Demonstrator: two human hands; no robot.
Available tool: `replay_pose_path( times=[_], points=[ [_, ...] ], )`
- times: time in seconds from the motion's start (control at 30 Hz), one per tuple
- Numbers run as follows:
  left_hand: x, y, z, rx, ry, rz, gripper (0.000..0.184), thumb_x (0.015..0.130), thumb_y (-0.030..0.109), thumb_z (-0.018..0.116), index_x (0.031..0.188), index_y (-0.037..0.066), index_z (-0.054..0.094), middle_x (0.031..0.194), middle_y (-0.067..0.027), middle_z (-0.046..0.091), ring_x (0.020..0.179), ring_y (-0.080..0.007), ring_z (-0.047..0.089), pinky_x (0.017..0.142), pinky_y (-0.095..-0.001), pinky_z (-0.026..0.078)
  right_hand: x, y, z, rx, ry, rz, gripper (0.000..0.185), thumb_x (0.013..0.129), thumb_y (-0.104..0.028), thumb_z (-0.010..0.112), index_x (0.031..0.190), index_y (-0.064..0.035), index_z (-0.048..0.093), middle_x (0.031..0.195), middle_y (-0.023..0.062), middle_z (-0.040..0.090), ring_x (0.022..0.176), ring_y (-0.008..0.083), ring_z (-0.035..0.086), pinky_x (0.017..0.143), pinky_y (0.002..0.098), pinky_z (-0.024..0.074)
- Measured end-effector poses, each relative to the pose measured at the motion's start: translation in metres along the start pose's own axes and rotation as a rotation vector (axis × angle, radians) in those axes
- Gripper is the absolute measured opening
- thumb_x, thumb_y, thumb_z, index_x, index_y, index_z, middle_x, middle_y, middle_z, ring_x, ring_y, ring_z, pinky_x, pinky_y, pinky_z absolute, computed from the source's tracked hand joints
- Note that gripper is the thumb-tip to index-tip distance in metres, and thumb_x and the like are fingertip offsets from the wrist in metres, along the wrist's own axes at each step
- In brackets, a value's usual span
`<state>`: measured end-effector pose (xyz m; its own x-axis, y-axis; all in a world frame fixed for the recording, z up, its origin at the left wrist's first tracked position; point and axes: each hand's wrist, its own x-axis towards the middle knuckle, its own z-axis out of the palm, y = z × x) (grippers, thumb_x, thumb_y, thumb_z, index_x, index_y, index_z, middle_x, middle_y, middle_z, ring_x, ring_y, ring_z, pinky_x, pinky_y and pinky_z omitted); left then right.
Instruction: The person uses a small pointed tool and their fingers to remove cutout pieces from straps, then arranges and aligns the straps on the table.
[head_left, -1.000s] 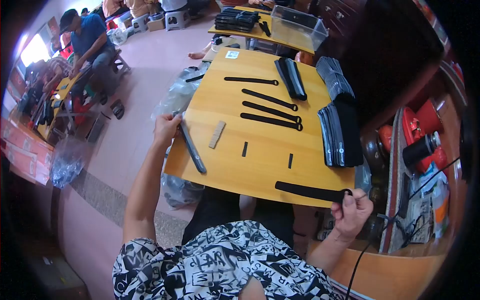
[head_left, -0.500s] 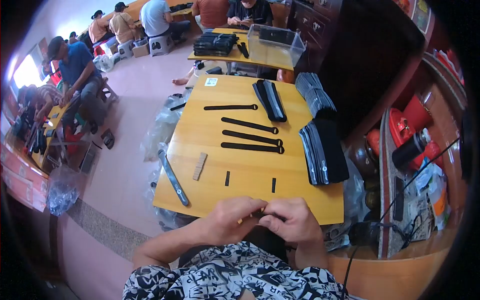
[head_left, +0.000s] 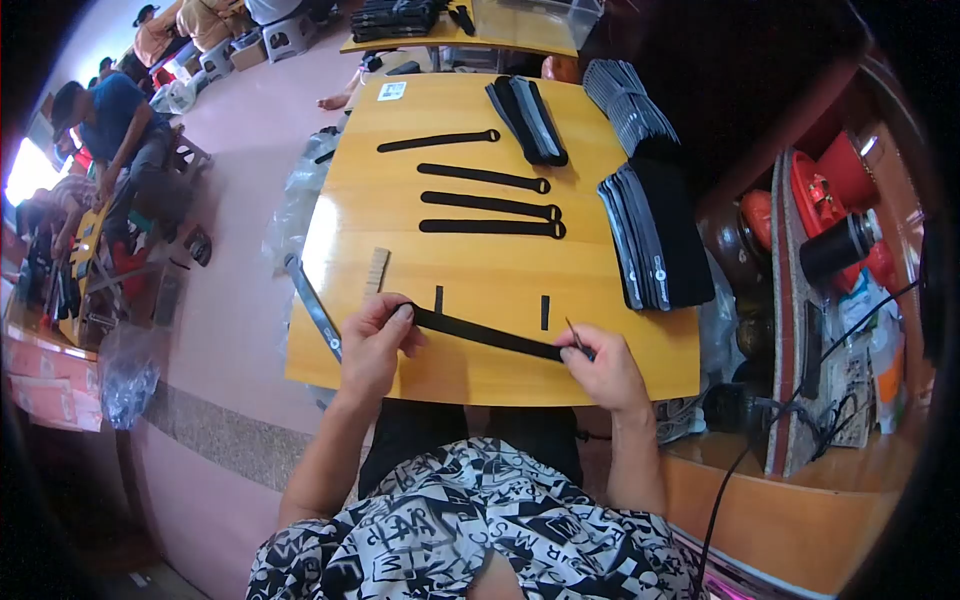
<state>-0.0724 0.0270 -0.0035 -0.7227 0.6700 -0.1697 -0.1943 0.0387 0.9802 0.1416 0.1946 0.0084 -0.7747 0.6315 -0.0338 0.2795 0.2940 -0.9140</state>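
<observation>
A black strap is stretched across the near part of the yellow table, sloping down to the right. My left hand pinches its left end; my right hand grips the other end. A thin pointed thing sticks up from the right fingers, too small to name. Just beyond the strap lie two short black strips, one left and one right. Several black straps with ring ends lie side by side farther back. By my left hand are a segmented tan strip and a grey strap.
Bundled straps stand at the back, with a grey stack and a black-grey stack along the right edge. A cluttered shelf and a cable are at right. Another person sits at left.
My hands were together at the table's near edge; they have moved apart, and the black strap now spans between them. The view has tilted down, so the table sits higher.
</observation>
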Motion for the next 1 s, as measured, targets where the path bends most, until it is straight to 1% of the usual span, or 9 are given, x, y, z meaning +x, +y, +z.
replay_pose_path(
  times=[0.07, 0.17, 0.2, 0.3, 0.33, 0.53, 0.67, 0.77, 1.0],
  points=[
    [0.011, -0.008, -0.001, 0.239, 0.062, 0.068, 0.009, 0.079, 0.005, 0.060, 0.082, -0.003, 0.062, 0.066, -0.0060, 0.059, 0.056, -0.0126, 0.054, 0.051, -0.0234, 0.043, 0.015, 0.012, -0.003, -0.010, 0.028, 0.001, 0.012, 0.076, -0.006, 0.056, 0.084, 0.0031, 0.060, 0.067, 0.0092, 0.059, 0.063, 0.0137, 0.055, 0.060, 0.0276, 0.0441],
    [0.032, -0.011, -0.001, 0.737, 0.065, 0.499, 0.010, 0.074, 0.003, 0.063, 0.082, -0.003, 0.063, 0.065, -0.0087, 0.059, 0.056, -0.0146, 0.054, 0.054, -0.0265, 0.044, 0.040, 0.026, -0.004, -0.102, 0.077, 0.059, 0.015, 0.076, -0.009, 0.057, 0.085, 0.0016, 0.061, 0.063, 0.0112, 0.058, 0.058, 0.0150, 0.055, 0.056, 0.0277, 0.0439],
    [0.040, -0.012, 0.000, 0.778, 0.044, 0.413, 0.010, 0.071, 0.001, 0.063, 0.081, -0.002, 0.064, 0.065, -0.0114, 0.059, 0.058, -0.0168, 0.056, 0.056, -0.0284, 0.045, 0.047, 0.023, -0.004, -0.187, 0.115, 0.087, 0.014, 0.075, -0.010, 0.057, 0.083, 0.0007, 0.062, 0.064, 0.0148, 0.059, 0.058, 0.0197, 0.058, 0.056, 0.0295, 0.0447],
    [0.054, -0.020, 0.007, 0.819, 0.043, 0.298, 0.011, 0.070, 0.003, 0.063, 0.079, -0.002, 0.063, 0.065, -0.0123, 0.060, 0.059, -0.0167, 0.058, 0.056, -0.0288, 0.046, 0.062, 0.030, -0.004, -0.266, 0.128, 0.026, 0.012, 0.074, -0.009, 0.057, 0.080, 0.0009, 0.060, 0.067, 0.0171, 0.061, 0.062, 0.0257, 0.061, 0.057, 0.0324, 0.0461],
    [0.058, -0.021, 0.008, 0.879, 0.062, 0.317, 0.013, 0.069, 0.005, 0.064, 0.080, -0.002, 0.062, 0.063, -0.0135, 0.060, 0.059, -0.0188, 0.059, 0.056, -0.0298, 0.046, 0.063, 0.028, -0.004, -0.290, 0.137, 0.054, 0.011, 0.073, -0.009, 0.058, 0.078, 0.0006, 0.059, 0.069, 0.0183, 0.061, 0.065, 0.0294, 0.062, 0.059, 0.0349, 0.0469],
    [0.061, -0.017, 0.015, 0.942, 0.093, 0.248, 0.020, 0.068, 0.008, 0.066, 0.085, 0.000, 0.060, 0.064, -0.0137, 0.060, 0.060, -0.0255, 0.060, 0.057, -0.0340, 0.047, 0.066, 0.027, -0.002, -0.406, 0.154, 0.108, 0.014, 0.072, -0.012, 0.059, 0.079, 0.0002, 0.058, 0.072, 0.0180, 0.061, 0.069, 0.0333, 0.061, 0.062, 0.0393, 0.0473],
    [0.056, -0.010, 0.016, 1.113, 0.082, 0.351, 0.020, 0.068, 0.009, 0.066, 0.086, 0.001, 0.060, 0.071, -0.0151, 0.060, 0.064, -0.0277, 0.060, 0.059, -0.0362, 0.047, 0.062, 0.029, 0.005, -0.663, 0.228, 0.033, 0.025, 0.071, -0.016, 0.062, 0.089, 0.0000, 0.055, 0.084, 0.0190, 0.058, 0.080, 0.0350, 0.058, 0.068, 0.0433, 0.0455],
    [0.054, -0.006, 0.017, 1.152, 0.078, 0.436, 0.020, 0.070, 0.009, 0.065, 0.088, 0.002, 0.061, 0.081, -0.0163, 0.060, 0.070, -0.0295, 0.060, 0.063, -0.0366, 0.047, 0.059, 0.024, 0.002, -0.647, 0.290, 0.027, 0.026, 0.072, -0.018, 0.064, 0.087, 0.0008, 0.054, 0.083, 0.0186, 0.058, 0.078, 0.0338, 0.058, 0.067, 0.0423, 0.0455],
    [0.077, 0.005, 0.057, 1.141, -0.103, 0.705, 0.023, 0.073, 0.007, 0.060, 0.095, 0.001, 0.059, 0.096, -0.0164, 0.059, 0.084, -0.0332, 0.057, 0.077, -0.0386, 0.046, 0.054, 0.036, -0.003, -0.300, 0.381, 0.085, 0.021, 0.076, -0.017, 0.063, 0.081, 0.0014, 0.054, 0.075, 0.0162, 0.058, 0.067, 0.0301, 0.059, 0.059, 0.0371, 0.0461]
  ],
)
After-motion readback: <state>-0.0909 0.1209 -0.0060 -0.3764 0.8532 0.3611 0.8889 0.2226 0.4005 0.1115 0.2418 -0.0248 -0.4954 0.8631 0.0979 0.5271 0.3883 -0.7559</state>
